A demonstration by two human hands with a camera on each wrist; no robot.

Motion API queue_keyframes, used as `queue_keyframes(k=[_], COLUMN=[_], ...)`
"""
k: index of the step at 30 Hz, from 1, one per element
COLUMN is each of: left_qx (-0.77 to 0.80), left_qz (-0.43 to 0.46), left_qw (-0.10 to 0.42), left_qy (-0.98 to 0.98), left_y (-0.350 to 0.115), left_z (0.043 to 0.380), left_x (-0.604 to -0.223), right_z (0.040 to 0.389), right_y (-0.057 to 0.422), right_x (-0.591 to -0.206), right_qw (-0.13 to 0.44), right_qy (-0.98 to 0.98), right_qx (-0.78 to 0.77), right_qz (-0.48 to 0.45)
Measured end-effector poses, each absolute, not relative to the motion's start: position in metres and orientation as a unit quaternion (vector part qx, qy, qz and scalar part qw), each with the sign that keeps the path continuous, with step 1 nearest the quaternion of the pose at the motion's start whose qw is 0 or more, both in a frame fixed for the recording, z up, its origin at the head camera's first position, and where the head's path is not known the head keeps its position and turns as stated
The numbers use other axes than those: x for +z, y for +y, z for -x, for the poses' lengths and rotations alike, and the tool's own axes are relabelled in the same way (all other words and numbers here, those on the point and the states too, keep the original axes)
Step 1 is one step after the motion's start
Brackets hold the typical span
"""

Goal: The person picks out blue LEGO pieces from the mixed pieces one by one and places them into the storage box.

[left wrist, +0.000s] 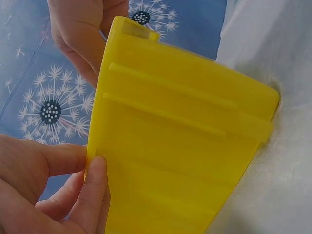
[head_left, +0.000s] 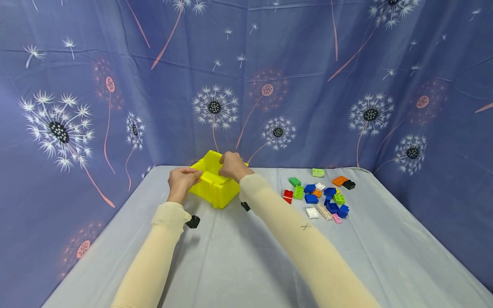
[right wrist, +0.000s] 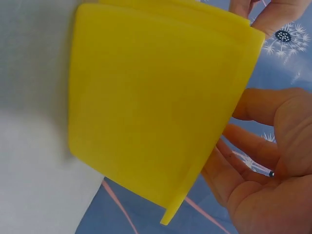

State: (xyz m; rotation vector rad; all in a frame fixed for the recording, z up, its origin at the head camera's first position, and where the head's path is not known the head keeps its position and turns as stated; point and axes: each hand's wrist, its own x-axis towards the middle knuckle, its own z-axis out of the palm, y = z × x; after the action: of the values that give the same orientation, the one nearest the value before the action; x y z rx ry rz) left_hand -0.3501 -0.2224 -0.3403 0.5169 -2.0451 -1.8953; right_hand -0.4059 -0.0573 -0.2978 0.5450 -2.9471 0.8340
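Note:
A yellow plastic bin (head_left: 215,194) stands near the back edge of the table, left of the middle. My left hand (head_left: 180,183) pinches its left rim; in the left wrist view a finger (left wrist: 92,195) lies against the outer wall. Over the right side of the bin is my right hand (head_left: 232,166), its fingers reaching down inside. The right wrist view shows the bin's wall (right wrist: 151,107) in front of these fingertips, so I cannot tell whether they hold anything.
Loose toy bricks lie to the right, among them a red brick (head_left: 288,196), a blue brick (head_left: 311,199), an orange brick (head_left: 340,181) and a white brick (head_left: 312,213). A blue dandelion-print curtain (head_left: 316,85) hangs behind the pale-covered table (head_left: 239,265).

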Motion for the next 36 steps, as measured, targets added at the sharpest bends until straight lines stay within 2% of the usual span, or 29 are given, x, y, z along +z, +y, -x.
queue_keyframes(k=[10, 19, 30, 36], left_qx=[-0.668, -0.678, -0.693, -0.692], left_qz=[-0.175, -0.169, -0.166, -0.167], left_qw=[0.152, 0.142, 0.136, 0.124], left_qy=[-0.708, -0.702, -0.688, -0.692], left_y=[-0.223, -0.224, -0.225, -0.225], left_z=[0.355, 0.357, 0.353, 0.357], left_x=[-0.343, -0.345, -0.338, -0.336], right_z=[0.406, 0.404, 0.414, 0.43], right_y=[-0.046, 0.013, 0.141, 0.189], right_x=[-0.281, -0.259, -0.265, -0.281], right_qw=[0.029, 0.084, 0.013, -0.028], right_qy=[-0.938, -0.933, -0.962, -0.973], right_qx=[0.271, 0.283, 0.258, 0.222], right_qz=[-0.212, -0.206, -0.088, -0.052])
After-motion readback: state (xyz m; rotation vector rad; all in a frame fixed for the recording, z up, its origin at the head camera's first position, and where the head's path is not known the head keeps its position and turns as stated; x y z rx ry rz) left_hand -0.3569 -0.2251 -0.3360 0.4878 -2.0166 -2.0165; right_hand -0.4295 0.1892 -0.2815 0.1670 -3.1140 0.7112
